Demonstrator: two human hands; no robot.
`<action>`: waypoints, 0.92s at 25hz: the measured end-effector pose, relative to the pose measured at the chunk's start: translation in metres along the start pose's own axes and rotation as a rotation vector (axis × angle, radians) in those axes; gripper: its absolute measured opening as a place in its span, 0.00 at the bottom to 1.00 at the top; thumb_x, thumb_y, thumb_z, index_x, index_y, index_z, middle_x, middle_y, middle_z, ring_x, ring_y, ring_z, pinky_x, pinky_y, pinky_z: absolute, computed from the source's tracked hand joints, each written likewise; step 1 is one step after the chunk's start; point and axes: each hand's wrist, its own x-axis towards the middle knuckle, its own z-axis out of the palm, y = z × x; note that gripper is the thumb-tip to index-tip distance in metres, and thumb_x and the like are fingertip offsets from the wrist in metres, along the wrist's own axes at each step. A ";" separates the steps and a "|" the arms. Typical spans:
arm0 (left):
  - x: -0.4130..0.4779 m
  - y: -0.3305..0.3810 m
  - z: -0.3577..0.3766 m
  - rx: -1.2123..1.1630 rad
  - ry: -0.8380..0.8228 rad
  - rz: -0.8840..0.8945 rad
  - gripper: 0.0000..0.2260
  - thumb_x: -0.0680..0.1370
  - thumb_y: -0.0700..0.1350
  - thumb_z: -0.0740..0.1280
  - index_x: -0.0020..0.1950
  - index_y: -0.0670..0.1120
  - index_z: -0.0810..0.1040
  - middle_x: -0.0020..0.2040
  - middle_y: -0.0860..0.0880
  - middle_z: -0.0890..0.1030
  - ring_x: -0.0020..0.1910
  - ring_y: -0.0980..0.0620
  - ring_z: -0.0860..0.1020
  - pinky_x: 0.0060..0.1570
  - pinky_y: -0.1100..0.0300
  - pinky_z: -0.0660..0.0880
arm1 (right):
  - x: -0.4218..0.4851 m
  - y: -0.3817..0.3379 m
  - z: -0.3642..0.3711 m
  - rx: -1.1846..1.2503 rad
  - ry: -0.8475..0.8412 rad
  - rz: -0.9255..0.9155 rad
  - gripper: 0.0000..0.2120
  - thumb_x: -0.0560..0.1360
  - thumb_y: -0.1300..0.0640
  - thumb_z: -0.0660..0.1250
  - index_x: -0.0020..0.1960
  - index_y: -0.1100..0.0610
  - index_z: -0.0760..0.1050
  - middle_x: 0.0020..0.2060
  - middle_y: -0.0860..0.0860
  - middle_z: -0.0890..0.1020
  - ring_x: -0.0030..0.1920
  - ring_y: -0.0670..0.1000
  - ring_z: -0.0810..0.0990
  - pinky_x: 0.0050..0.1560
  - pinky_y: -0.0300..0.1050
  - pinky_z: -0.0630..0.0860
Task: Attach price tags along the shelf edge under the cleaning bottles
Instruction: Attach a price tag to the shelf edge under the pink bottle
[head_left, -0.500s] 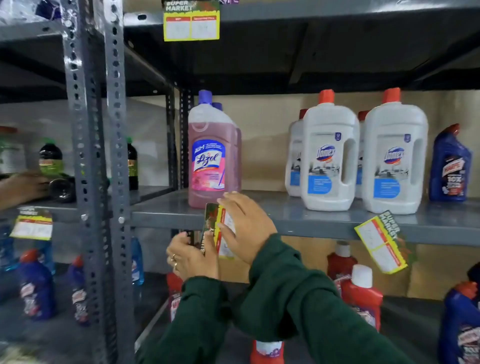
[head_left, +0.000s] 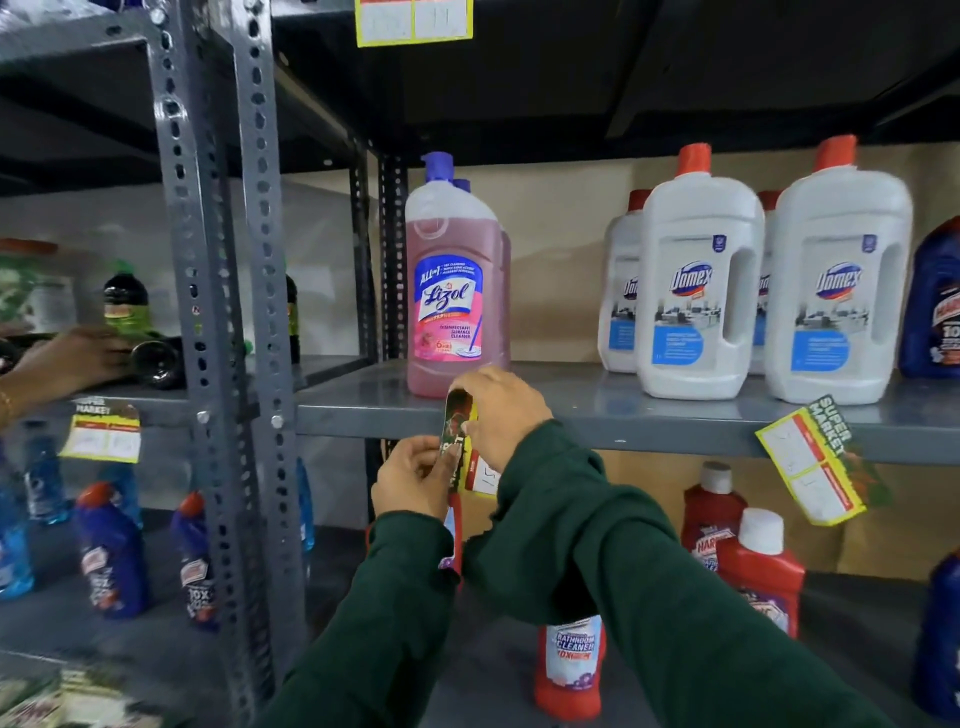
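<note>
Both hands press a price tag to the front edge of the grey shelf, just below the pink Lizol bottle.

At the far left, another person's hand (head_left: 67, 358) touches a dark bottle (head_left: 155, 358) lying on the neighbouring rack, above a hanging tag (head_left: 104, 434). The left hand (head_left: 413, 480), fingers curled, pinches the lower part of the price tag (head_left: 457, 431); the right hand (head_left: 498, 410) closes over its top at the shelf (head_left: 649, 421) edge. The Lizol bottle (head_left: 452, 291) stands at the shelf's left end near the front edge. Further right stand white Domex bottles (head_left: 696, 291), and an attached tag (head_left: 813, 460) hangs tilted from the front edge under them.
</note>
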 end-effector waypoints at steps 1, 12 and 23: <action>0.001 -0.002 0.000 -0.028 0.002 -0.002 0.10 0.71 0.37 0.70 0.36 0.49 0.74 0.32 0.51 0.78 0.31 0.57 0.75 0.34 0.64 0.72 | 0.000 -0.001 -0.001 0.029 0.003 0.012 0.11 0.71 0.66 0.64 0.52 0.57 0.72 0.52 0.59 0.79 0.53 0.61 0.75 0.53 0.53 0.75; 0.004 -0.009 -0.010 0.008 -0.032 0.273 0.04 0.70 0.36 0.71 0.39 0.44 0.80 0.33 0.55 0.79 0.31 0.66 0.76 0.34 0.75 0.72 | -0.013 0.009 -0.007 0.267 0.048 0.105 0.12 0.73 0.62 0.65 0.55 0.55 0.73 0.47 0.56 0.77 0.54 0.54 0.71 0.54 0.36 0.64; 0.030 -0.008 -0.033 0.373 -0.093 0.677 0.05 0.68 0.45 0.71 0.38 0.44 0.83 0.36 0.43 0.84 0.39 0.51 0.75 0.41 0.64 0.70 | -0.025 0.018 0.019 0.023 0.198 0.002 0.04 0.68 0.62 0.71 0.36 0.63 0.82 0.49 0.60 0.77 0.54 0.60 0.72 0.57 0.41 0.62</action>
